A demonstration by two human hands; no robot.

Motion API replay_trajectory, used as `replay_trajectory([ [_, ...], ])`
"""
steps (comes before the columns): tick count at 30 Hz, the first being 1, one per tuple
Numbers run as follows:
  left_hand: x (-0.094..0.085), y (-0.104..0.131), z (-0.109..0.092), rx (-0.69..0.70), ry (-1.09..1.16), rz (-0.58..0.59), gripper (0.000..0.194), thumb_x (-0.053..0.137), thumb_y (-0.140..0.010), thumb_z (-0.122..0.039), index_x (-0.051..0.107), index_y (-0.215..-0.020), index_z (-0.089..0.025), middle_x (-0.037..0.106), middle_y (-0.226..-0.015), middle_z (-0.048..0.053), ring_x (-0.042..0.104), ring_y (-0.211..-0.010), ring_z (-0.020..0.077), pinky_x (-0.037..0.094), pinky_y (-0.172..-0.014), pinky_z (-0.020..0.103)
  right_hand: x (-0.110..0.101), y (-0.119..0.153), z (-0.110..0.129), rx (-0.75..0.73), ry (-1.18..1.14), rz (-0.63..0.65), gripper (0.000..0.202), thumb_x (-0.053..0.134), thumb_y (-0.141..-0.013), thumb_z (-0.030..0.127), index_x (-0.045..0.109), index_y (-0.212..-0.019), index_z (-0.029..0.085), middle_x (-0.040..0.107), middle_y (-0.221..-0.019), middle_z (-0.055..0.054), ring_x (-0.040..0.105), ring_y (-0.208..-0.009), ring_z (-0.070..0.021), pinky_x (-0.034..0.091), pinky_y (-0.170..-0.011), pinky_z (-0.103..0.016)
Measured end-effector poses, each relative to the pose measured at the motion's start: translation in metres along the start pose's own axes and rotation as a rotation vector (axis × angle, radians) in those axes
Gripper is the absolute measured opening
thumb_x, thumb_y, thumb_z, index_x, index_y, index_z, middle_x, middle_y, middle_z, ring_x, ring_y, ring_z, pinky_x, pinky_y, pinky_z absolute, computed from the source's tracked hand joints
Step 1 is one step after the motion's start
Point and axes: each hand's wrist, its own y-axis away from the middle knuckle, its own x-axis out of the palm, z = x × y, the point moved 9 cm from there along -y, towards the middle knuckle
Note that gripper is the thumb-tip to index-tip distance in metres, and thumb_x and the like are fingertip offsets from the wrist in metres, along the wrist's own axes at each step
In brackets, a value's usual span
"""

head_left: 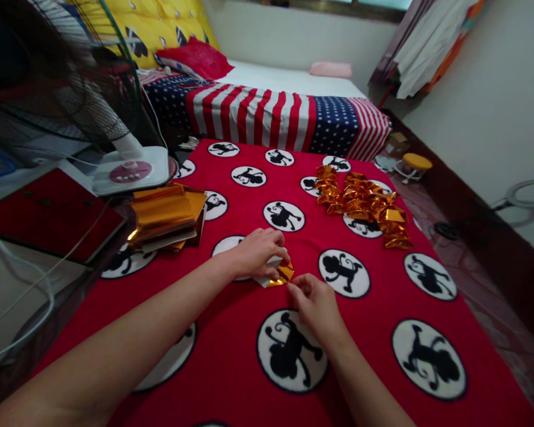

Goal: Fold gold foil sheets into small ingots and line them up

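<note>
A small sheet of gold foil paper (285, 273), partly folded and with its white back showing on the left, lies on the red monkey-print cloth (231, 379). From the left, my left hand (260, 252) is over the paper, its fingers curled down and gripping it. My right hand (315, 302) pinches the paper's right corner between thumb and forefinger. To the left rests a stack of flat gold foil sheets (164, 213). Several folded gold foil pieces (360, 198) sit grouped at the far right of the cloth.
A fan with a white base (136, 169) stands at the left beside a dark red panel (48, 207) and loose cables. Beyond the cloth is a bed (267, 115) with a striped, starred cover. A yellow-topped stool (416, 162) is on the floor at right.
</note>
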Motion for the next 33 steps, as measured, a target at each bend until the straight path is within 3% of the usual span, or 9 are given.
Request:
replay_trajectory([
  [4,-0.003,-0.004,0.000,0.019,0.015,-0.001,0.030,0.069,-0.078,-0.050,0.075,-0.102,-0.033,0.059,-0.106,0.005,0.053,-0.100,0.0218,0.035,-0.087,0.033,0.010,0.007,-0.004,0.081,-0.092,0.053,0.017,0.054,-0.088,0.036,0.060,-0.081,0.021,0.059,-0.052,0.003,0.054,-0.038,-0.0143,0.037,-0.040,-0.024],
  [7,-0.003,-0.010,0.003,0.012,0.062,-0.039,0.023,0.061,-0.086,-0.044,0.077,-0.094,-0.030,0.060,-0.103,0.004,0.054,-0.097,0.0195,0.036,-0.087,0.032,0.011,0.009,-0.002,0.097,-0.123,0.057,0.016,0.055,-0.087,0.035,0.059,-0.083,0.020,0.059,-0.051,0.003,0.055,-0.037,-0.0143,0.037,-0.038,-0.023],
  [12,0.000,-0.022,0.004,-0.018,0.080,-0.075,0.004,0.074,-0.073,-0.027,0.075,-0.076,-0.024,0.063,-0.098,0.003,0.057,-0.093,0.0183,0.039,-0.082,0.029,0.012,0.009,-0.003,0.101,-0.137,0.066,0.015,0.054,-0.087,0.035,0.058,-0.084,0.021,0.058,-0.052,0.004,0.055,-0.037,-0.0141,0.037,-0.036,-0.022],
  [15,0.001,-0.026,0.007,-0.092,0.077,-0.044,0.012,0.076,-0.068,-0.025,0.073,-0.080,-0.023,0.066,-0.093,0.003,0.060,-0.090,0.0195,0.041,-0.078,0.028,0.011,0.009,-0.001,0.094,-0.136,0.069,0.014,0.055,-0.086,0.034,0.058,-0.086,0.021,0.058,-0.053,0.004,0.055,-0.037,-0.0137,0.037,-0.036,-0.021],
  [19,0.002,-0.023,0.023,-0.272,0.142,0.012,0.034,0.080,-0.061,-0.029,0.072,-0.094,-0.025,0.070,-0.085,0.001,0.063,-0.082,0.0198,0.041,-0.068,0.025,0.010,0.010,0.003,0.082,-0.151,0.067,0.012,0.056,-0.086,0.032,0.058,-0.087,0.021,0.057,-0.052,0.005,0.055,-0.038,-0.0137,0.037,-0.037,-0.022],
  [22,0.003,-0.012,0.042,-0.424,0.231,-0.016,0.017,0.075,-0.064,-0.032,0.073,-0.078,-0.021,0.069,-0.073,0.002,0.061,-0.071,0.0178,0.038,-0.059,0.024,0.008,0.009,0.005,0.055,-0.180,0.054,0.011,0.056,-0.086,0.031,0.057,-0.088,0.021,0.059,-0.058,0.004,0.057,-0.042,-0.0140,0.040,-0.040,-0.023],
  [27,0.016,0.024,0.071,-0.739,0.708,-0.254,0.020,0.063,-0.069,-0.032,0.071,-0.073,-0.014,0.064,-0.061,0.002,0.055,-0.055,0.0136,0.037,-0.050,0.023,-0.009,0.001,0.012,-0.094,-0.156,-0.094,0.012,0.057,-0.084,0.023,0.060,-0.094,0.019,0.065,-0.085,-0.004,0.064,-0.069,-0.0169,0.052,-0.064,-0.028],
  [30,0.032,0.043,0.071,-0.885,1.018,-0.382,0.018,0.063,-0.068,-0.030,0.066,-0.075,-0.014,0.062,-0.060,0.001,0.056,-0.053,0.0125,0.039,-0.047,0.020,-0.018,-0.003,0.021,-0.198,-0.101,-0.171,0.018,0.056,-0.085,0.019,0.063,-0.102,0.019,0.063,-0.100,-0.007,0.062,-0.080,-0.0176,0.052,-0.074,-0.031],
  [33,0.044,0.056,0.066,-1.001,1.116,-0.460,0.024,0.062,-0.073,-0.034,0.065,-0.090,-0.017,0.066,-0.068,0.001,0.061,-0.058,0.0150,0.046,-0.049,0.023,-0.015,-0.002,0.031,-0.275,-0.080,-0.135,0.028,0.051,-0.087,0.016,0.063,-0.112,0.022,0.060,-0.111,-0.008,0.062,-0.090,-0.0182,0.052,-0.079,-0.032],
])
